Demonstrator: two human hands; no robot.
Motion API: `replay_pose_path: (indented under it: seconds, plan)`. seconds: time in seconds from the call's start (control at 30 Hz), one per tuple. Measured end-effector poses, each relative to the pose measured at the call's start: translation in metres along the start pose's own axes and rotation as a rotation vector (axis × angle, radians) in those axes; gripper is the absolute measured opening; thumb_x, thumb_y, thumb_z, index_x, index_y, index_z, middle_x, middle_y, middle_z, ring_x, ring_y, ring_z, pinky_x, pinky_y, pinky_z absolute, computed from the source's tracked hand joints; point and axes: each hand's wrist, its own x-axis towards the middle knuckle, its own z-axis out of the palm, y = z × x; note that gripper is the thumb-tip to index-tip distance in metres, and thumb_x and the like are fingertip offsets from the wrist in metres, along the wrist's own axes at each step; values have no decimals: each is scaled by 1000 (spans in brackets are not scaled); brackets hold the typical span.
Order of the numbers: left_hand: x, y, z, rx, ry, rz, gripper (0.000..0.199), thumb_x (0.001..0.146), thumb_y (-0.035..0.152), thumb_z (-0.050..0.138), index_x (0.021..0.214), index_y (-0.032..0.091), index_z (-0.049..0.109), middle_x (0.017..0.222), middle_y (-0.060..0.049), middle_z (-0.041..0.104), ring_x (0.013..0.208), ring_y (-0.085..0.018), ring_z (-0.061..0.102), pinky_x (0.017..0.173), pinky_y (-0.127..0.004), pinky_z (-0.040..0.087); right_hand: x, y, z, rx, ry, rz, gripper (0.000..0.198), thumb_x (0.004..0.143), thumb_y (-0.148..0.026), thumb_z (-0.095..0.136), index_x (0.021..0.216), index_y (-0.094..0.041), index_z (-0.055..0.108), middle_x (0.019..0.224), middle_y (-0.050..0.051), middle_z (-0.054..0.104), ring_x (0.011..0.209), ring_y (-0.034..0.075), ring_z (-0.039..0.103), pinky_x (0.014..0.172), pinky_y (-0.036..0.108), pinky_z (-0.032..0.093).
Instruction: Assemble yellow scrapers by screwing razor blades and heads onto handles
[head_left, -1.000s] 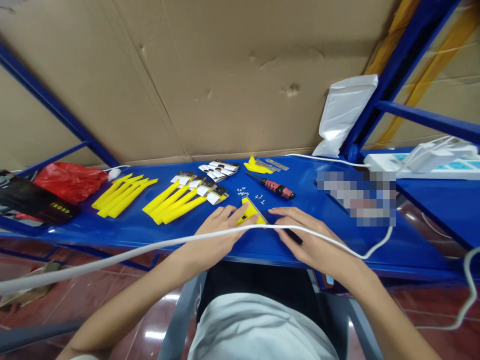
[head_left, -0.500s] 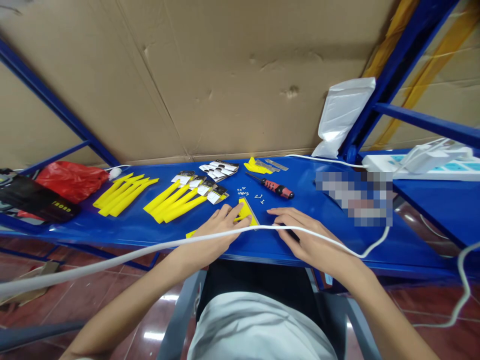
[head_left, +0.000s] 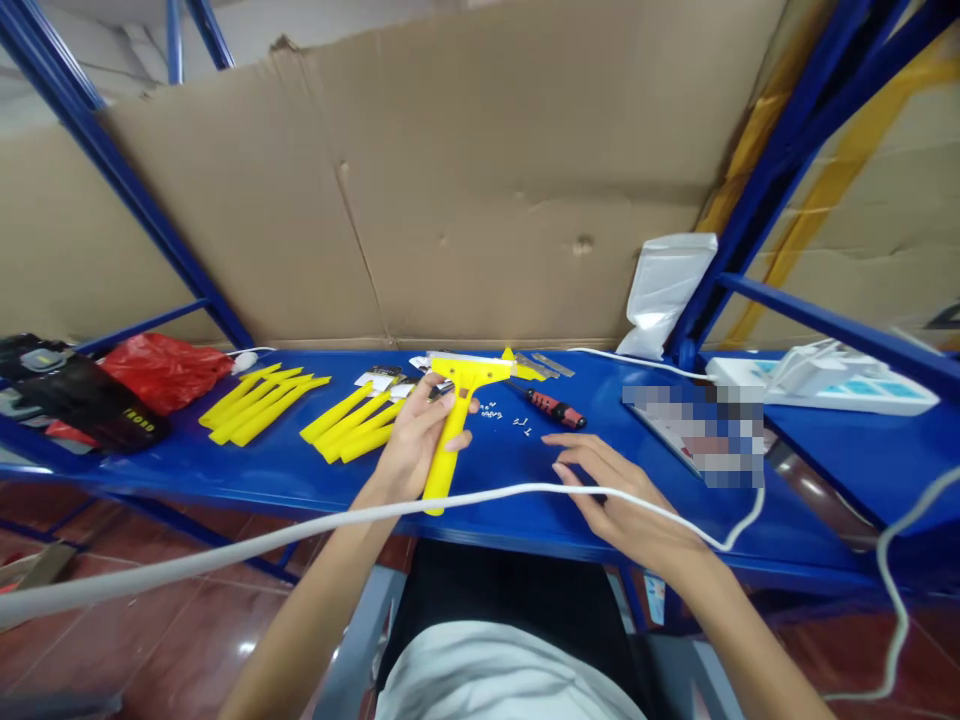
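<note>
My left hand (head_left: 416, 435) is closed around the handle of a yellow scraper (head_left: 448, 450), raised above the bench with its wide head up and a metal blade strip along the top edge. Nothing shows in my right hand (head_left: 619, 490), whose fingers are spread over the blue bench at the right. Small screws (head_left: 519, 425) lie loose beyond the hands, near a red and black screwdriver (head_left: 553, 408). Several yellow handles (head_left: 352, 425) rest left of my left hand, partly covered by it. Metal blades (head_left: 553, 365) and yellow pieces lie at the back.
A white cable (head_left: 300, 535) crosses in front of my wrists. More yellow handles (head_left: 262, 405), a red bag (head_left: 161, 370) and a black case (head_left: 82, 395) lie left. On the right are a blurred-out flat item (head_left: 667, 440), a power strip (head_left: 892, 395) and a white pouch (head_left: 667, 285).
My left hand has lifted the yellow scraper off the bench and turned it handle-down. My right hand stays in nearly the same place. The camera view has tilted slightly.
</note>
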Motion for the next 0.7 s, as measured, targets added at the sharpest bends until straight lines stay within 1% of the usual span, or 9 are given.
replay_pose_path:
  seconds: [0.07, 0.17, 0.23, 0.3, 0.37, 0.47, 0.57, 0.7]
  plan:
    - [-2, -2, 10, -53, 14, 12, 42, 94, 28, 85, 124, 29, 55, 120, -6, 68, 98, -17, 70, 48, -13, 40, 5, -4, -2, 43, 64, 32, 9, 110, -20, 61, 113, -26, 67, 140, 12, 77, 128, 27, 77, 111, 48, 66]
    - [-5, -4, 28, -130, -8, 27, 39, 95, 26, 84, 122, 29, 56, 118, -5, 66, 98, -15, 68, 47, -12, 39, 20, -11, -8, 121, 186, 93, 8, 111, -22, 62, 110, -26, 68, 145, 11, 74, 135, 26, 73, 117, 49, 61]
    - [-7, -5, 38, -177, -25, 35, 39, 95, 24, 84, 121, 29, 55, 116, -5, 66, 98, -16, 68, 47, -13, 41, 32, -18, -15, 154, 254, 99, 8, 111, -23, 61, 108, -26, 68, 152, 12, 70, 142, 27, 69, 120, 50, 59]
    - [-9, -7, 46, -203, -26, 43, 38, 96, 24, 84, 120, 30, 55, 116, -4, 65, 98, -16, 67, 48, -13, 42, 45, -26, -24, 159, 286, 79, 10, 111, -24, 61, 107, -26, 69, 160, 11, 65, 147, 28, 65, 120, 51, 59]
    - [-12, -10, 52, -213, -19, 53, 37, 96, 26, 83, 120, 30, 56, 115, -4, 65, 97, -17, 67, 48, -14, 43, 55, -33, -31, 149, 278, 45, 11, 112, -24, 60, 105, -25, 69, 164, 10, 62, 147, 29, 65, 117, 51, 61]
    - [-19, -17, 57, -251, -27, 69, 36, 96, 26, 83, 121, 29, 57, 114, -4, 65, 97, -16, 67, 48, -14, 43, 64, -38, -35, 133, 224, -13, 12, 112, -24, 57, 107, -25, 67, 163, 12, 63, 141, 28, 69, 115, 52, 62]
    - [-27, -25, 57, -308, -33, 81, 35, 97, 24, 82, 122, 28, 58, 118, -5, 65, 96, -15, 66, 48, -14, 44, 64, -38, -30, 133, 200, -48, 12, 113, -23, 56, 108, -24, 67, 161, 13, 64, 140, 28, 69, 115, 51, 61]
    - [-36, -36, 57, -353, -7, 92, 39, 96, 22, 83, 123, 27, 57, 114, -5, 66, 95, -16, 66, 45, -14, 43, 60, -37, -23, 163, 196, -74, 9, 112, -24, 59, 109, -24, 68, 155, 14, 66, 146, 28, 65, 118, 50, 58]
